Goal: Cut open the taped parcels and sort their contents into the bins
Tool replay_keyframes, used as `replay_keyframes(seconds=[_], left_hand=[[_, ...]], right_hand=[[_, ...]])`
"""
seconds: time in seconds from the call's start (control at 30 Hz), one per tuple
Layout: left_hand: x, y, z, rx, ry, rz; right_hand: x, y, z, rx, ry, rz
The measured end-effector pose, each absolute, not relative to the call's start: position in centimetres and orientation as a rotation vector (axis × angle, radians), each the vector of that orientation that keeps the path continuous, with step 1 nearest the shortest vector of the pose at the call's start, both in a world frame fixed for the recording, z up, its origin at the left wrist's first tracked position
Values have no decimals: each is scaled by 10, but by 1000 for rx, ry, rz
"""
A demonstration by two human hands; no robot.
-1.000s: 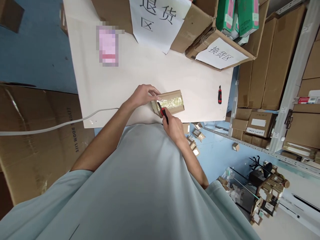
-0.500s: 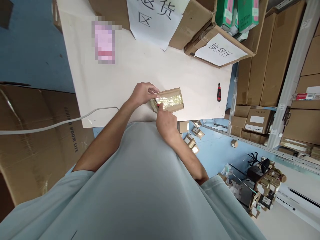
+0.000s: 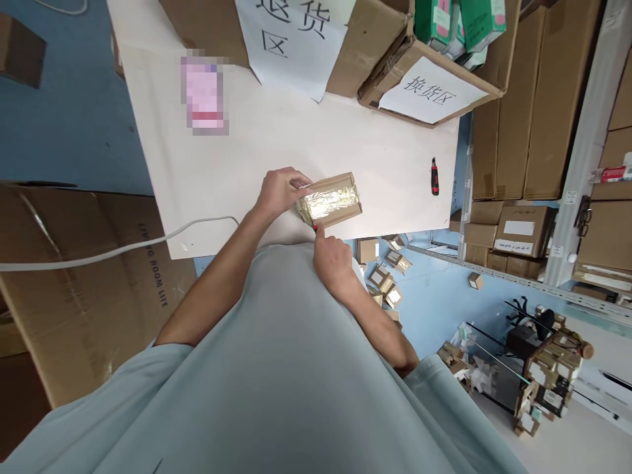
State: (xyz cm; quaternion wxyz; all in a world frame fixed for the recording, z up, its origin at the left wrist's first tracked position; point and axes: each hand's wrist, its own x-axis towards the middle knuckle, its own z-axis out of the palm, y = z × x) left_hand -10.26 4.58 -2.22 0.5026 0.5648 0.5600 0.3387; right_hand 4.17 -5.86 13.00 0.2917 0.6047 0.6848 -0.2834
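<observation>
A small cardboard box (image 3: 340, 203) with shiny clear tape along its top lies on the white table (image 3: 247, 145) in front of me. My left hand (image 3: 282, 192) grips its left end, thumb and fingers closed on the edge. By the box's lower left corner is my right hand (image 3: 334, 260), closed with the index finger pointing forward. At that fingertip shows a small red thing (image 3: 315, 228), mostly hidden by the hand, its kind unclear. Farther right on the table lies a red and black box cutter (image 3: 434, 178), touched by neither hand.
A pink blurred-out item (image 3: 203, 95) lies at the back left. Two open cartons with paper signs stand behind, the right carton (image 3: 368, 92) holding green boxes (image 3: 484, 23). A white cable (image 3: 123, 250) crosses the left edge. Small boxes (image 3: 382, 276) lie on the floor.
My right hand has drawn back from the tape on top of the box toward its near edge. My left hand stays on the left end. The whole view has shifted slightly.
</observation>
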Motion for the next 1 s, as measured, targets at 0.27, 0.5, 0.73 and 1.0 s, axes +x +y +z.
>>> replay_keyframes(seconds=[0.27,0.5,0.73,1.0], left_hand=[[-109,41,-14,1393,1398,793],[-63,31,20,1603,1464,823],[14,20,14,1923,1302,787],[9,13,-11,2040,1355,748]], right_hand=[[79,-64,165,1745,1820,-781],[159,-41,150,2103,1867,-683],[185,-21,135,2056,1873,-706],[169,9,128,1852,1860,-659]])
